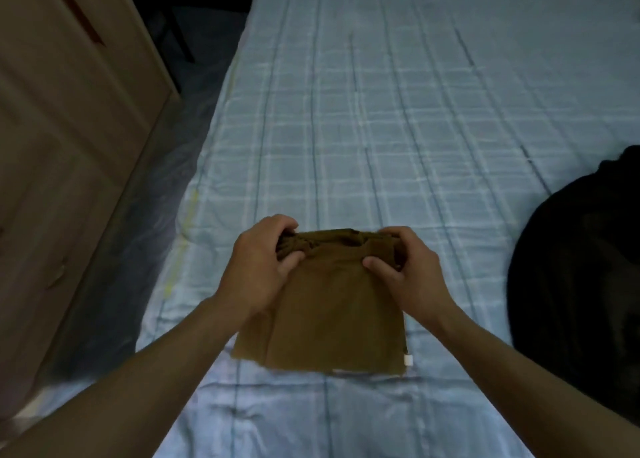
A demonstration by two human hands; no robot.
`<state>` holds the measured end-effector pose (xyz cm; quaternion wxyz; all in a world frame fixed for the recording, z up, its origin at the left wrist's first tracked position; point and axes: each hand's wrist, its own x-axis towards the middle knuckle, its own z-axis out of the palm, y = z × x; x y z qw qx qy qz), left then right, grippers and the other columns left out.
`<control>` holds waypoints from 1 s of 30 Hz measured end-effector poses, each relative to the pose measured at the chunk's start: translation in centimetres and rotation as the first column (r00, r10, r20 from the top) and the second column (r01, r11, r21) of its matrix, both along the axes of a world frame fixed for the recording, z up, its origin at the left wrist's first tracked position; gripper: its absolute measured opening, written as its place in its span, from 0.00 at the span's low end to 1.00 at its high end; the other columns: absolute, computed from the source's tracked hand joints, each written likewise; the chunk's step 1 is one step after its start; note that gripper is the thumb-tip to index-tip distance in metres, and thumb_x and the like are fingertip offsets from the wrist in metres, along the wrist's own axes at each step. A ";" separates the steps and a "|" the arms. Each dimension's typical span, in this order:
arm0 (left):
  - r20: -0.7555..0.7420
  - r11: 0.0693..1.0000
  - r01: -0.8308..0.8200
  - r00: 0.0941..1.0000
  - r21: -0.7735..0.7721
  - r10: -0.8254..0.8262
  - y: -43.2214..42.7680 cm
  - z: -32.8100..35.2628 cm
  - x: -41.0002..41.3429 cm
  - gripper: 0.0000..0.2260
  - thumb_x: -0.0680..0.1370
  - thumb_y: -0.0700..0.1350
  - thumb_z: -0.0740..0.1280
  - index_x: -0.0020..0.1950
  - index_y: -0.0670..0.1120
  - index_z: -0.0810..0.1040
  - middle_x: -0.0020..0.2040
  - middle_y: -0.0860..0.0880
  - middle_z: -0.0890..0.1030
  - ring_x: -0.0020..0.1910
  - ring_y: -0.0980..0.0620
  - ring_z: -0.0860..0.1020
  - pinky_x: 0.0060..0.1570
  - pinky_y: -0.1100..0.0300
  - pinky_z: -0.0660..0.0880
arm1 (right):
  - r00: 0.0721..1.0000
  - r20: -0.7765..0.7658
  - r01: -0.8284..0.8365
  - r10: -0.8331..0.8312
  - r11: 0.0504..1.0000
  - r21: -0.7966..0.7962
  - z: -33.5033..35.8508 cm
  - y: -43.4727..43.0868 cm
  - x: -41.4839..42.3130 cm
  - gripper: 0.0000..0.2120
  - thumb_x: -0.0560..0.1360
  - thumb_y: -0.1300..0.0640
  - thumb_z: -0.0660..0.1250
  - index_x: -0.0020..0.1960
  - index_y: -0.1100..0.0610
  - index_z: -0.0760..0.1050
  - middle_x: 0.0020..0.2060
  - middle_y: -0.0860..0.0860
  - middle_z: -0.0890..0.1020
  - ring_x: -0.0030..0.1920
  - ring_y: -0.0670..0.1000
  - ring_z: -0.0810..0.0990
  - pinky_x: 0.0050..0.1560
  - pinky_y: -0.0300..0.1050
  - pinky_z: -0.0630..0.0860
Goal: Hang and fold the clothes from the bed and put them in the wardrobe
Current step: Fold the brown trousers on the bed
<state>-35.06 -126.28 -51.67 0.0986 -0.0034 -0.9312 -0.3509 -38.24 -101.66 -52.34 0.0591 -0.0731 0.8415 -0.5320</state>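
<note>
A brown garment (332,315), folded into a rough rectangle, lies near the front of the bed (398,122). A small white tag shows at its lower right corner. My left hand (263,267) grips the bunched far left edge of the garment, thumb on top. My right hand (405,267) grips the far right edge the same way. The far edge is gathered into ridges between both hands. A heap of black clothing (581,270) lies on the bed at the right.
The bed has a pale blue checked sheet. A light wooden wardrobe (69,128) stands to the left, across a narrow strip of floor (145,236). A dark chair leg shows at the far left behind the bed.
</note>
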 end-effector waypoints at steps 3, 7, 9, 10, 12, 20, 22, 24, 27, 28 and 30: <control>0.141 0.999 -0.046 0.989 0.018 0.043 -0.6 -3.5 -3.3 0.17 0.72 0.44 0.76 0.58 0.51 0.77 0.53 0.55 0.79 0.51 0.57 0.76 0.57 0.58 0.76 | 0.997 -0.015 0.071 -0.069 0.985 0.160 -3.0 0.4 -3.4 0.19 0.75 0.62 0.71 0.63 0.50 0.73 0.43 0.43 0.80 0.42 0.41 0.81 0.47 0.40 0.81; 0.099 0.966 -0.164 0.978 -0.201 0.186 -1.3 -6.3 -3.9 0.20 0.76 0.47 0.72 0.67 0.47 0.74 0.66 0.49 0.76 0.65 0.49 0.72 0.68 0.58 0.65 | 0.983 -0.145 0.154 -0.115 0.942 0.299 -3.9 0.6 -4.7 0.18 0.79 0.62 0.65 0.68 0.52 0.71 0.56 0.49 0.77 0.52 0.44 0.76 0.58 0.40 0.76; -0.070 0.941 -0.170 0.985 -0.293 0.156 -1.1 -6.1 -2.6 0.17 0.79 0.46 0.69 0.67 0.45 0.76 0.68 0.47 0.76 0.68 0.48 0.71 0.70 0.54 0.63 | 0.951 -0.309 0.084 0.023 0.941 0.327 -3.1 -0.4 -4.0 0.17 0.79 0.58 0.61 0.68 0.54 0.71 0.61 0.51 0.75 0.60 0.44 0.72 0.63 0.34 0.68; -0.132 0.940 -0.135 0.986 -0.314 0.098 -0.6 -6.0 -1.7 0.16 0.80 0.46 0.67 0.67 0.44 0.76 0.69 0.46 0.76 0.69 0.47 0.71 0.71 0.52 0.64 | 0.924 -0.362 0.015 0.125 0.933 0.360 -2.9 -1.1 -3.4 0.18 0.79 0.57 0.61 0.68 0.55 0.71 0.64 0.51 0.74 0.64 0.47 0.71 0.66 0.37 0.67; -0.123 0.917 -0.008 0.991 -0.398 -0.045 0.9 -6.1 -0.1 0.19 0.81 0.49 0.61 0.70 0.43 0.75 0.71 0.45 0.74 0.72 0.46 0.69 0.72 0.47 0.64 | 0.865 -0.368 -0.137 0.340 0.867 0.480 -3.0 -3.0 -2.3 0.22 0.80 0.51 0.59 0.72 0.57 0.70 0.71 0.53 0.71 0.73 0.51 0.66 0.74 0.48 0.62; 0.344 0.837 0.213 0.938 -0.504 -0.032 -1.9 -12.0 -1.1 0.32 0.80 0.66 0.47 0.82 0.55 0.47 0.82 0.50 0.45 0.81 0.49 0.44 0.77 0.42 0.50 | 0.796 -0.039 -0.350 0.604 0.512 0.784 -10.5 -2.5 -2.6 0.35 0.80 0.34 0.51 0.81 0.48 0.48 0.80 0.52 0.48 0.80 0.54 0.44 0.76 0.64 0.50; 0.361 0.826 0.228 0.932 -0.516 -0.031 -1.8 -12.3 -1.3 0.32 0.80 0.66 0.46 0.81 0.56 0.45 0.82 0.50 0.42 0.80 0.49 0.42 0.77 0.43 0.49 | 0.808 -0.034 -0.343 0.588 0.517 0.784 -10.6 -2.7 -2.8 0.35 0.79 0.35 0.52 0.81 0.48 0.48 0.80 0.52 0.48 0.80 0.53 0.44 0.77 0.63 0.49; 0.365 0.821 0.224 0.931 -0.526 -0.021 -1.7 -12.2 -1.5 0.32 0.80 0.66 0.44 0.81 0.56 0.43 0.82 0.50 0.42 0.80 0.50 0.42 0.77 0.42 0.50 | 0.812 -0.035 -0.347 0.583 0.529 0.775 -10.6 -2.9 -2.7 0.35 0.79 0.35 0.52 0.81 0.49 0.48 0.80 0.52 0.49 0.80 0.53 0.44 0.77 0.62 0.50; 0.381 0.826 0.230 0.924 -0.515 -0.020 -1.8 -12.0 -1.6 0.32 0.80 0.66 0.45 0.81 0.56 0.42 0.82 0.50 0.41 0.80 0.49 0.42 0.77 0.42 0.50 | 0.813 -0.021 -0.366 0.583 0.538 0.759 -10.4 -2.8 -2.9 0.35 0.79 0.35 0.52 0.81 0.48 0.48 0.80 0.51 0.48 0.80 0.52 0.44 0.76 0.63 0.51; 0.385 0.831 0.234 0.922 -0.504 -0.026 -1.8 -12.0 -1.5 0.32 0.80 0.66 0.45 0.81 0.56 0.42 0.82 0.50 0.41 0.80 0.49 0.42 0.77 0.42 0.51 | 0.810 -0.018 -0.374 0.586 0.540 0.754 -10.3 -2.7 -3.0 0.35 0.79 0.35 0.53 0.81 0.48 0.48 0.80 0.51 0.48 0.80 0.52 0.44 0.76 0.63 0.51; 0.387 0.852 0.232 0.921 -0.469 -0.038 -1.8 -11.5 -1.6 0.32 0.80 0.66 0.46 0.81 0.56 0.43 0.82 0.50 0.40 0.80 0.49 0.42 0.77 0.41 0.51 | 0.810 -0.017 -0.388 0.586 0.558 0.734 -10.0 -2.7 -3.0 0.35 0.80 0.36 0.53 0.81 0.49 0.48 0.80 0.51 0.48 0.80 0.52 0.44 0.76 0.63 0.51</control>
